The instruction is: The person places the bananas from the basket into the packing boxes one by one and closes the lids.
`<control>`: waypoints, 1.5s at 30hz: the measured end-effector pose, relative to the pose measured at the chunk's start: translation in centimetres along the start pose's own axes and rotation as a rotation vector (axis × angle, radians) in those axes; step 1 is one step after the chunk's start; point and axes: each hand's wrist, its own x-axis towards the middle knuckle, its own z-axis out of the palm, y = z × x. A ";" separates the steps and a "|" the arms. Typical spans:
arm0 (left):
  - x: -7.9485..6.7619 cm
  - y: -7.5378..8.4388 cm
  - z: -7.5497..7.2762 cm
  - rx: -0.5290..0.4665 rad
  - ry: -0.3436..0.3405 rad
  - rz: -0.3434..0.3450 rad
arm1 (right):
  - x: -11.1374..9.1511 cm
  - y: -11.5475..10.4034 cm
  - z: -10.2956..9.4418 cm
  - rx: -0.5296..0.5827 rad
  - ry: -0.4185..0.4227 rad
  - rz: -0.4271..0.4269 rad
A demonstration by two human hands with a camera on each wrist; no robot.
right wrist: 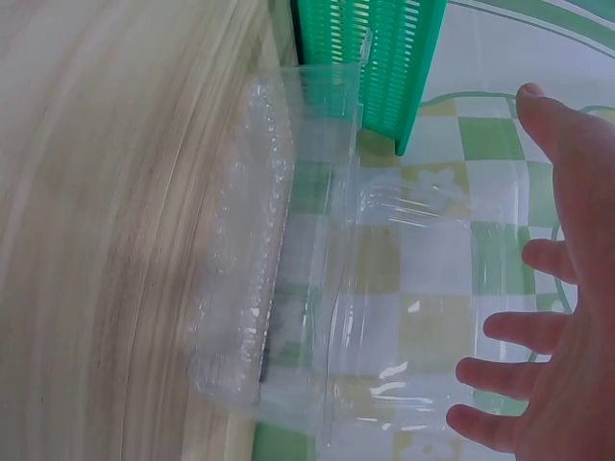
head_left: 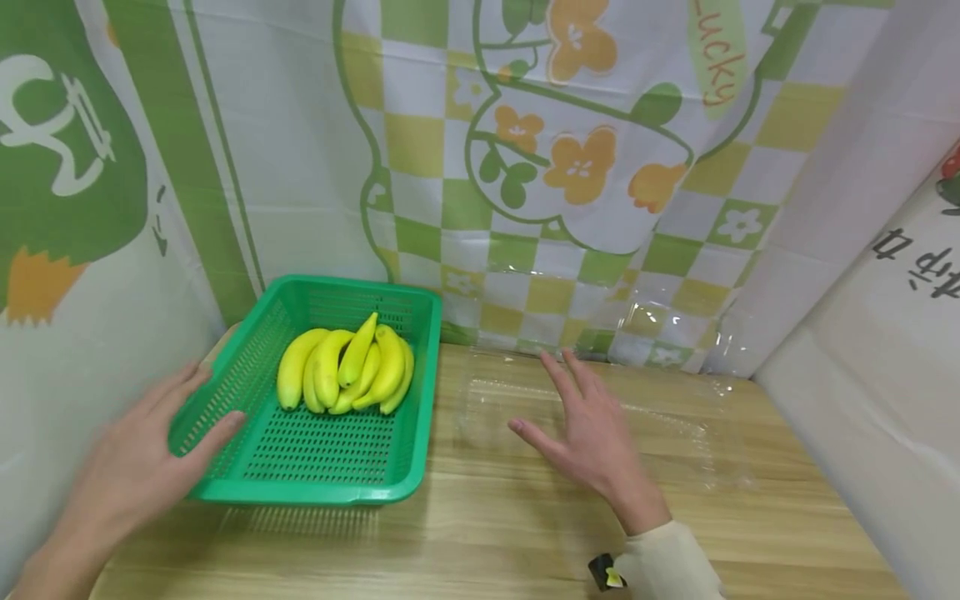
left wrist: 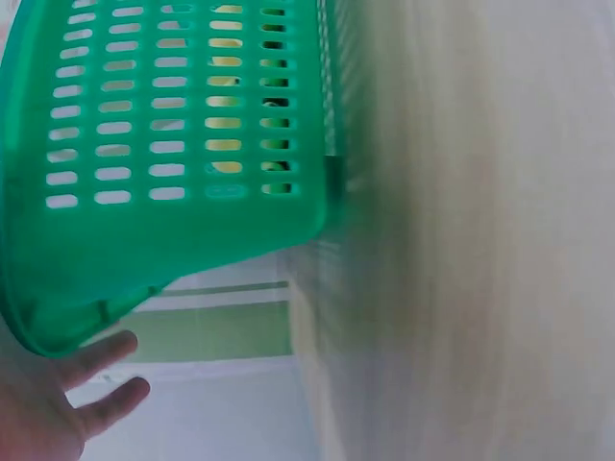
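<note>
Across the bottom of the frame I see a pale wood-grain tabletop point(head_left: 510, 542). Behind it, at upper centre, I face a cloth point(head_left: 412, 146) checked in green, yellow and white, with orange flowers point(head_left: 592, 158). White printed sheets point(head_left: 82, 342) hang at my left and right edges.

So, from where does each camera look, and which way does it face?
Head: on the head, facing forward and down at the green basket, bananas, clear plastic container and table; left hand and right hand show.
Left wrist: on that wrist, facing the green basket's slotted side, sideways; part of the left hand shows, lower left.
Right wrist: on that wrist, sideways too, facing the clear plastic container; right hand shows at the right edge.
Both wrist views share the green basket.
</note>
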 end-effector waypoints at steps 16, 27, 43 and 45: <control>-0.5 -1.9 0.9 -0.331 -0.081 -0.063 | 0.8 -0.8 0.4 0.072 0.000 -0.003; -0.6 -2.0 0.7 -0.416 -0.134 -0.198 | 2.3 -2.4 0.7 0.209 0.019 -0.028; -0.4 -2.1 0.8 -0.407 -0.138 -0.229 | 5.7 -5.8 0.9 0.332 -0.013 -0.095; -0.4 -2.2 0.9 -0.407 -0.138 -0.230 | 6.2 -6.1 1.0 0.343 -0.017 -0.103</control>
